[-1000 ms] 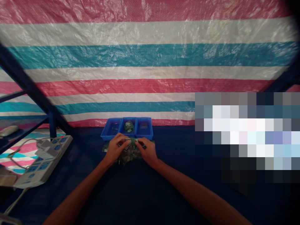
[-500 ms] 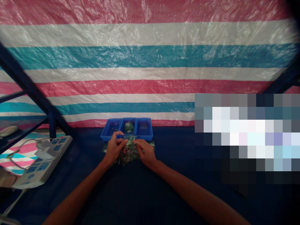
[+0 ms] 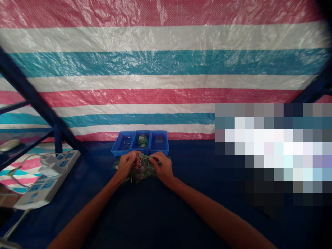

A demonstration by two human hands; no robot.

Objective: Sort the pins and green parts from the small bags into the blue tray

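Observation:
A heap of small green parts with thin metal pins (image 3: 141, 173) lies on the dark blue table (image 3: 160, 214), just in front of a blue tray (image 3: 140, 141) with three compartments. My left hand (image 3: 126, 165) and my right hand (image 3: 163, 166) rest on the heap's far edge, fingers curled and pinching small pieces between them. What exactly each pinch holds is too small to make out. The tray's middle compartment holds green pieces; the left one holds a few metal pins.
A white power strip (image 3: 44, 178) with plugs and cables lies at the left on a striped cloth. A dark blue metal frame (image 3: 31, 97) slants up at the left. A striped plastic tarp (image 3: 166, 69) hangs behind the tray. A blurred patch covers the right.
Both hands shifted slightly over the heap: the fingertips came together at its middle, then drew a little apart again. The tray and power strip stayed still.

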